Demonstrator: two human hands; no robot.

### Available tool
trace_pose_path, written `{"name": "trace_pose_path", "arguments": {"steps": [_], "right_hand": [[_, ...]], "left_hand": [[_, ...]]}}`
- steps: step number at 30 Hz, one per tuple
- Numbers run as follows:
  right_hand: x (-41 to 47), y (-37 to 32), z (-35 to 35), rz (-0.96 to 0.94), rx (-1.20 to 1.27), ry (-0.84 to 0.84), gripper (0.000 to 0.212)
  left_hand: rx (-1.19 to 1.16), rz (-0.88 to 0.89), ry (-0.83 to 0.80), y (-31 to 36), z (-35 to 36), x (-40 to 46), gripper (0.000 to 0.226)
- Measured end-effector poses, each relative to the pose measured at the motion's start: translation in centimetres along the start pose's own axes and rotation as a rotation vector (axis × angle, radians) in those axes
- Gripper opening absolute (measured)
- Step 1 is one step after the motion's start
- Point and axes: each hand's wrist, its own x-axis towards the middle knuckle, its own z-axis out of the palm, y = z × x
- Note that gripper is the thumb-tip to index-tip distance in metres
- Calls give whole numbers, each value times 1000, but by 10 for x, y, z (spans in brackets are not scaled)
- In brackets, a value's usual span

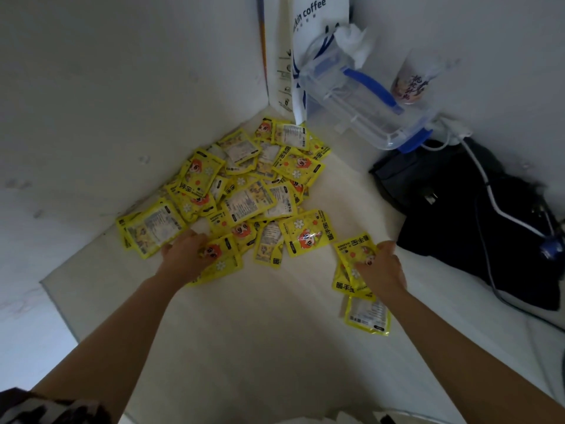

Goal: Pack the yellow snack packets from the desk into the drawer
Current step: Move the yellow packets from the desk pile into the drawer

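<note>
White desk [244, 332], black bag [458, 209] at right. Pile of yellow packets [244, 185] sits in the back corner. Left hand [186, 255] grasps a packet at the pile's near edge; right hand [382, 270] grips a few packets [351, 249].

Several dozen flat yellow foil snack packets [244, 191], one clear plastic box [360, 108], one white paper coffee bag [318, 29], one black fabric bag [477, 215].
</note>
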Motion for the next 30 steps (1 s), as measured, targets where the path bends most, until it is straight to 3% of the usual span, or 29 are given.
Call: {"name": "trace_pose_path", "arguments": {"steps": [3,4,7,10,16,18,21,22,24,28,30], "right_hand": [[2,-2,-5,65,87,-13,78],[3,-3,-7,93,105,-23,77],[4,-3,-12,128,119,-81,49],[3,-1,-14,94,175,-107,29],[1,17,-18,43,330,-144,44],[-1,27,-21,36,376,-141,44],[-15,37,-31,34,434,-164,20],[-18,42,-33,31,442,-174,16],[-22,53,-33,38,439,-179,14],[-24,74,-30,93,453,-183,13],[-24,80,-26,113,449,-176,13]], "left_hand": [[-95,-9,46,0,-4,-6,30],[-119,-13,58,-1,-5,-8,29],[-246,-25,62,-2,-6,-13,34],[-319,-41,-55,1,-13,-14,41],[-268,162,-325,16,-28,-18,22],[-293,202,-296,32,-30,-17,24],[-380,218,-224,68,-35,-12,39],[-399,229,-203,80,-34,-8,35],[-367,260,-163,104,-30,2,27],[-228,307,-150,146,-15,20,51],[-213,308,-158,164,-10,25,50]]}}
